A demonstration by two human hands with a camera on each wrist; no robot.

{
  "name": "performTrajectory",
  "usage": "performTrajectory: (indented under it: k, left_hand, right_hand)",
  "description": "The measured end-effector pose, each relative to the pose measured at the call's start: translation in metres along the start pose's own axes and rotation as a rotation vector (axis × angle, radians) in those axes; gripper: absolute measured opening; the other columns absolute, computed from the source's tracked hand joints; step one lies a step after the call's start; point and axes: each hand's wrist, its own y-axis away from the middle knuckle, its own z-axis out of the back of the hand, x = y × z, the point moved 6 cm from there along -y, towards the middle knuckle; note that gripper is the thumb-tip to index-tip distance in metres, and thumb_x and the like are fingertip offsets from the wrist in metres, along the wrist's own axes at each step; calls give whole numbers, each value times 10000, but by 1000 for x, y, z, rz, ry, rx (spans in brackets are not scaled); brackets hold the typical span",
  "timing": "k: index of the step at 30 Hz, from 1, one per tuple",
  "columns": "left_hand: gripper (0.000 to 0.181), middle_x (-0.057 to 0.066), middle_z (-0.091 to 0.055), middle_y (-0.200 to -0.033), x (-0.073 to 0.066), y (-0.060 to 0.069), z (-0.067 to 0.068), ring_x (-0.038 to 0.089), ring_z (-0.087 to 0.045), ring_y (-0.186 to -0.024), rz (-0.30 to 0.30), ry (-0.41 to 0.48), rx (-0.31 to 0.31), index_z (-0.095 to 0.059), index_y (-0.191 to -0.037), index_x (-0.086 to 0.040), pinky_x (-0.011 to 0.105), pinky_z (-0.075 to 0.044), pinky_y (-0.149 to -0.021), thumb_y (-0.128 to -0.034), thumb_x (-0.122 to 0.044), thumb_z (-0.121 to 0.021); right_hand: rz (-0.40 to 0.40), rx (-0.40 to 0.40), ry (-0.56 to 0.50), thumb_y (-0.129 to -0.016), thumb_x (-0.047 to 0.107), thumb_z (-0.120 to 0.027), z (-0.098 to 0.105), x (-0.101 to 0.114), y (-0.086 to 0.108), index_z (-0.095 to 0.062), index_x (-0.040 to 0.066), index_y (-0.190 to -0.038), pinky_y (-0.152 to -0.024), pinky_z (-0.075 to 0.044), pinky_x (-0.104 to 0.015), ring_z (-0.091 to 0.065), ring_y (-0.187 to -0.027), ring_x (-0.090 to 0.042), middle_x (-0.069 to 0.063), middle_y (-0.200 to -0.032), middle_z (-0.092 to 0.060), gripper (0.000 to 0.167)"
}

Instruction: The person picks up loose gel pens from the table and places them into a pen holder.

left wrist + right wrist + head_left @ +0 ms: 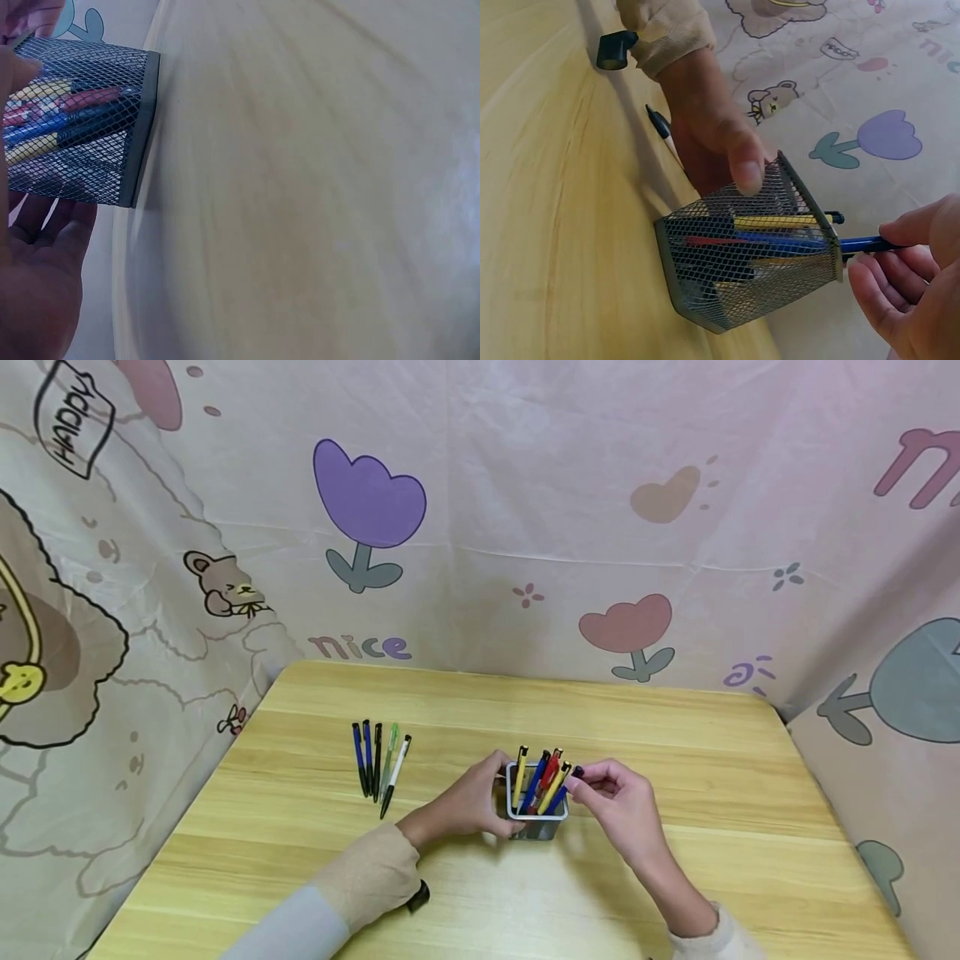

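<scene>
A mesh pen holder [537,828] stands on the table with several yellow, blue and red pens in it. My left hand [474,795] grips its left side, the thumb on the near side; in the right wrist view that thumb lies against the mesh [780,300]. At the holder's right edge my right hand [622,802] pinches the top end of a blue pen [866,244] between thumb and fingers, while the pen's lower part is inside the holder. The left wrist view shows the mesh wall [82,169] with my left hand [45,277] around it.
To the left on the wooden table [675,752] lie several pens in a row: blue ones [358,760], a black one [377,764], a green one [389,762] and a white one [397,772]. A patterned cloth [480,527] hangs behind the table's far edge.
</scene>
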Motion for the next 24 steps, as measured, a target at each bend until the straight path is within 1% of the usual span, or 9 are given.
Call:
performTrajectory:
  k: [6,9,13,17,19,21,23,24]
  left_hand:
    - [722,-14,-631,-1157,-1,1,0,91,-617,-1052,-2,-14,-7,-469,-1283,-111,255,-555,-965,-716,-215,-904]
    - [729,-18,-634,-1165,-1,1,1,89,-617,-1054,3,-16,-9,-468,-1291,-112,259,-554,-968,-718,-219,-905]
    - [727,-31,-638,-1141,-2,1,2,84,-605,-1020,11,-36,-11,-465,-1290,-119,255,-546,-940,-725,-243,-906]
    - [726,-32,-642,-1136,-1,1,2,79,-608,-1009,15,-35,-8,-461,-1289,-121,252,-548,-928,-729,-245,-906]
    - [729,-34,-642,-1134,-1,1,2,77,-611,-1006,18,-34,-6,-457,-1291,-122,250,-549,-922,-731,-247,-906]
    - [736,-36,-638,-1130,-1,1,2,77,-609,-1002,20,-38,-6,-455,-1297,-124,248,-547,-916,-730,-253,-906]
    - [747,-36,-633,-1131,0,1,1,81,-603,-1003,17,-44,-6,-453,-1307,-122,250,-543,-914,-730,-258,-906]
    - [749,-36,-630,-1132,0,1,1,83,-599,-1005,15,-46,-5,-453,-1310,-120,252,-542,-916,-730,-259,-905]
  right_hand:
    - [-12,-9,64,-852,121,-843,-3,-4,1,-731,-6,-989,-723,-619,-198,-705,-780,-105,-137,-951,-760,218]
    - [-16,1,64,-848,126,-848,-5,-5,2,-731,-4,-991,-709,-624,-207,-702,-768,-109,-137,-945,-757,226]
    - [-10,10,56,-849,142,-851,-6,-6,2,-729,-1,-999,-696,-627,-216,-698,-754,-113,-139,-935,-751,240]
    - [5,16,72,-851,188,-855,-7,-8,1,-730,17,-1016,-720,-619,-201,-690,-777,-114,-128,-943,-742,269]
    - [8,27,88,-851,226,-860,-8,-9,1,-727,30,-1038,-745,-613,-191,-691,-807,-120,-121,-960,-737,302]
    - [3,43,108,-839,269,-871,-9,-11,1,-722,48,-1093,-777,-611,-188,-703,-857,-141,-116,-992,-737,368]
    - [-7,73,124,-817,306,-887,-9,-13,2,-699,75,-1182,-819,-616,-207,-717,-945,-174,-108,-1075,-730,472]
    - [-9,93,123,-804,310,-897,-10,-14,2,-676,79,-1231,-861,-624,-241,-719,-1001,-202,-112,-1136,-721,534]
